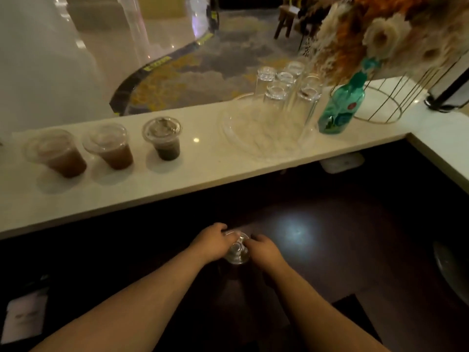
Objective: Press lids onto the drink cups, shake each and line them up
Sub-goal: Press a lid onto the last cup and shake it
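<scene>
Three lidded plastic drink cups stand in a row on the pale counter [203, 168]: a brown one [57, 152] at far left, a second brown one [109, 146], and a dark one [163, 137]. Below the counter, over a dark lower surface, both my hands are on a clear lidded cup [237, 248]. My left hand [214, 241] grips its left rim and my right hand [265, 248] grips its right side. The cup's contents are hidden in the dark.
A clear round tray [243, 138] with several upturned glasses [286, 92] sits on the counter to the right. Beside it are a teal bottle [341, 107], a gold wire stand [380, 102] and dried flowers [380, 34] overhead. The counter turns a corner at right.
</scene>
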A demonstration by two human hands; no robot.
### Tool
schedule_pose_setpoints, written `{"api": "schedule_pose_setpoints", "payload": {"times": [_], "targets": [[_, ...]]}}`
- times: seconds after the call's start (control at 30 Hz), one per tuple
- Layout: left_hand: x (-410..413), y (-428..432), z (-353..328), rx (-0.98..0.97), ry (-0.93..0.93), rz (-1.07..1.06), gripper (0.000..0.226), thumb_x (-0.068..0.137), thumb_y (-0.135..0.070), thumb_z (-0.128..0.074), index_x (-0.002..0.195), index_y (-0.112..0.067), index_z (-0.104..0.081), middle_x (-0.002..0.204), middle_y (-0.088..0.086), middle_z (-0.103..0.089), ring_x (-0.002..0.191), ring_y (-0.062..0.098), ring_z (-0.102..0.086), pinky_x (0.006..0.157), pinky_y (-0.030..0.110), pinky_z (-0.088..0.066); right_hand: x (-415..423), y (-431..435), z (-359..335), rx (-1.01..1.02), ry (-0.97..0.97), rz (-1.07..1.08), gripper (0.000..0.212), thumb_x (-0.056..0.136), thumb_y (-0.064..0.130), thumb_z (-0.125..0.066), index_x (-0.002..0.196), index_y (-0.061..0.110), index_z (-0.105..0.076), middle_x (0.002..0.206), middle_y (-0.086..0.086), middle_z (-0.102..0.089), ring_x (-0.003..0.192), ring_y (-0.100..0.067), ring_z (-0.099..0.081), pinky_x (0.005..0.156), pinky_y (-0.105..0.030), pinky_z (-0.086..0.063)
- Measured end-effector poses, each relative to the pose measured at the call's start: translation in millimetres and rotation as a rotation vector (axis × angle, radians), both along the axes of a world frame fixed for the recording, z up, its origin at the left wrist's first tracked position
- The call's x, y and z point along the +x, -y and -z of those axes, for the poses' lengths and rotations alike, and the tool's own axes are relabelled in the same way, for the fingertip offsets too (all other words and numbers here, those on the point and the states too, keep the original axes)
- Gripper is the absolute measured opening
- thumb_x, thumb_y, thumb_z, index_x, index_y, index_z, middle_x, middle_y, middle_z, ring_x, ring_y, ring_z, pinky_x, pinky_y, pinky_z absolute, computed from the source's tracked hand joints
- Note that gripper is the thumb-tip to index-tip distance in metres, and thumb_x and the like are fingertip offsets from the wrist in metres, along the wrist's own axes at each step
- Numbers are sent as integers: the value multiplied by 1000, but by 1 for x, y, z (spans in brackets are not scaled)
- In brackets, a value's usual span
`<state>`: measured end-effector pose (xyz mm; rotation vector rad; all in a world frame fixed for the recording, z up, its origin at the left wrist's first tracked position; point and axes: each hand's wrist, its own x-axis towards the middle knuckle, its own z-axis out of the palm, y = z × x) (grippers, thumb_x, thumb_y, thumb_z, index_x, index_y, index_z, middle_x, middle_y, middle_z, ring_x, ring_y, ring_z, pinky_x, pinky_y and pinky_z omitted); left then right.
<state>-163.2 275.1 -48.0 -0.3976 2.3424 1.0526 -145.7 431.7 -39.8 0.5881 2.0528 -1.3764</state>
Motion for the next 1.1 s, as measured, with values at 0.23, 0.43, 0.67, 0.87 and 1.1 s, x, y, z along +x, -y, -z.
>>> {"api": "schedule_pose_setpoints", "payload": {"times": [0.23, 0.43, 0.67, 0.87, 1.1], "targets": [[42, 49, 21, 57, 11, -369, 28, 96, -27, -71, 122, -19, -71, 107, 4, -76, 100, 24, -74, 94, 40, -62, 3, 47, -4, -9, -34, -132, 28, 94, 8, -56, 116, 8, -74, 113, -15, -76, 106, -29, -72, 93, -39, -58], [95, 136, 35, 108, -6, -667, 24, 93, -17, -75, 116, -16, -69, 103, 7, -75, 92, 23, -74, 86, 44, -66, 23, 130, -1, -119, -33, -306, 24, 95, 5, -58, 107, 7, -79, 105, -14, -79, 97, -27, -74, 87, -37, -60], [134, 190, 47, 129, 17, -733, 14, 97, -24, -73, 107, -17, -67, 93, 8, -76, 70, 18, -74, 50, 26, -55, 51, 177, 18, 7, -113, -440, 19, 96, 18, -62, 112, 14, -71, 83, 10, -72, 77, -10, -72, 67, -18, -59], [147, 192, 55, 113, 97, -556, 16, 103, -37, -61, 94, -24, -57, 82, 3, -72, 47, 10, -66, 41, 23, -51, 76, 178, 39, 104, -9, -495, 34, 100, 53, -53, 93, 21, -65, 75, -2, -76, 61, -15, -74, 45, -31, -58], [163, 193, 49, 270, 227, -462, 24, 106, -39, -56, 119, -19, -60, 92, 3, -73, 52, 10, -64, 46, 25, -53, 52, 197, 35, 137, -120, -541, 30, 99, 49, -59, 101, 21, -49, 82, -2, -69, 43, -12, -62, 34, -23, -47]]}}
